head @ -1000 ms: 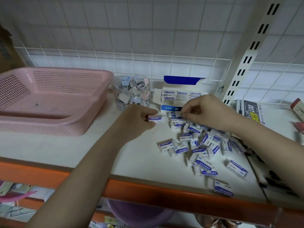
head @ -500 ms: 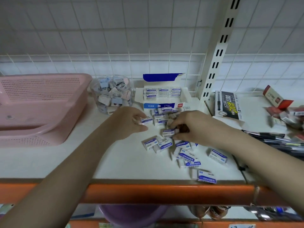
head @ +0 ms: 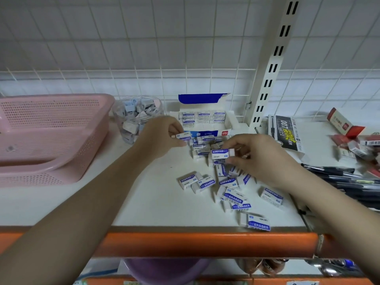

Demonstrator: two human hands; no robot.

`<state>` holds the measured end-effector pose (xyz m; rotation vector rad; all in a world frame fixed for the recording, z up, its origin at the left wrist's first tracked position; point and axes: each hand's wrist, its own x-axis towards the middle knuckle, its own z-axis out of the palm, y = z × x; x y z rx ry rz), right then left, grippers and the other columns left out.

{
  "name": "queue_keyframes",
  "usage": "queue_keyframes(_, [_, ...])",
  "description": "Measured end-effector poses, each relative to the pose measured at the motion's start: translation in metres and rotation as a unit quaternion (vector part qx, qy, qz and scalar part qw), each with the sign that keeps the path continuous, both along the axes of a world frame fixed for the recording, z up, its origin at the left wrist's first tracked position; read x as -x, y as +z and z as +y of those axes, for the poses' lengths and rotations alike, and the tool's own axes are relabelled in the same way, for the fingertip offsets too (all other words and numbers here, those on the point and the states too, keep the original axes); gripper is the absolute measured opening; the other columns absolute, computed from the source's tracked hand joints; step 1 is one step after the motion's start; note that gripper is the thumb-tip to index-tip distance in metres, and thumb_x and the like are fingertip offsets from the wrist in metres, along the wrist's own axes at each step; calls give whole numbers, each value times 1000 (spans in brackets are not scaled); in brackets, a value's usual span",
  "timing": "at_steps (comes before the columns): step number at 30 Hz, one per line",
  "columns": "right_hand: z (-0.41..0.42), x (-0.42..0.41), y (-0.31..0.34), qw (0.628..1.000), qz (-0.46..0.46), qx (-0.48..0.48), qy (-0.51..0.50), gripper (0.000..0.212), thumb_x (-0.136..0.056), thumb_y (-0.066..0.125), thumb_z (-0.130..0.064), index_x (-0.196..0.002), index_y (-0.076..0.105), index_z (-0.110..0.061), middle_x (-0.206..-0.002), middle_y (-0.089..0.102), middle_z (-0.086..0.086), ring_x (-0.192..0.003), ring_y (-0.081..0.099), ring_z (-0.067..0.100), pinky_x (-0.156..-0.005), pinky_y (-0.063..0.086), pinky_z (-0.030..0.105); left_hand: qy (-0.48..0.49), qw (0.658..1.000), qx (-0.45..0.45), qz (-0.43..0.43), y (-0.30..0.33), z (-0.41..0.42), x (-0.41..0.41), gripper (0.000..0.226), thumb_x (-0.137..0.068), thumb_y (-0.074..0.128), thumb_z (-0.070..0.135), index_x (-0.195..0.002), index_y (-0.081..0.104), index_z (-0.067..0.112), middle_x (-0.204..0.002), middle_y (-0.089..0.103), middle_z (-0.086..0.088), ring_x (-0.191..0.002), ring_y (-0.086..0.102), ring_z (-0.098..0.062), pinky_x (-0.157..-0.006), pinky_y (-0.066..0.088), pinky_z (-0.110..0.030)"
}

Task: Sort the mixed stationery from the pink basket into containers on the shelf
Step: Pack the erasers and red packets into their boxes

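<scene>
Several white-and-blue erasers (head: 230, 186) lie loose on the white shelf (head: 156, 198). My left hand (head: 160, 136) pinches one eraser (head: 184, 137) just in front of the open blue-and-white eraser box (head: 203, 118), which holds rows of erasers. My right hand (head: 257, 157) pinches another eraser (head: 223, 153) above the pile. The pink basket (head: 49, 136) stands at the left, nearly bare inside.
A clear round tub of small erasers (head: 136, 116) sits between basket and box. A white slotted upright (head: 273, 58) rises behind. Right of it lie a black-and-yellow pen box (head: 285, 132), red-and-white packs (head: 357, 145) and black pens (head: 339, 177). An orange rail (head: 185, 243) edges the shelf front.
My right hand has lifted an eraser out of the pile and holds it label-up. My left hand has moved its eraser up closer to the box. The view has dropped slightly.
</scene>
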<state>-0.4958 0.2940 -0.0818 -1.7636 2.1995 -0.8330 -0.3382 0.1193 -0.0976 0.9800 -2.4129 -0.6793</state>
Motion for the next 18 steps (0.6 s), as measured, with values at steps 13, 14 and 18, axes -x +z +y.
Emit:
queue_keyframes(13, [15,6,-10,998,-30,34,-51,24,-79,74,-18,-102,70,-24,-79,65,-7,-73,61,8,-65,42,10,109,982,128,-90,-9,-45,62,25,-90,60,8,-113,67,15,-112,66,-5,-94,63,-22,-80,52,-33])
queue_keyframes(14, [15,6,-11,997,-31,36,-54,23,-79,75,-17,-101,70,-23,-78,65,-6,-72,61,9,-65,42,10,123,979,134,-94,-9,-44,64,24,-89,60,7,-110,68,16,-109,67,-5,-91,63,-23,-78,52,-34])
queue_keyframes(18, [17,8,-10,997,-35,30,-65,22,-79,75,-15,-99,71,-22,-68,55,-16,-69,59,10,-60,39,5,117,970,155,-148,-5,-43,68,14,-86,65,5,-98,69,9,-96,68,-8,-81,62,-22,-75,53,-36])
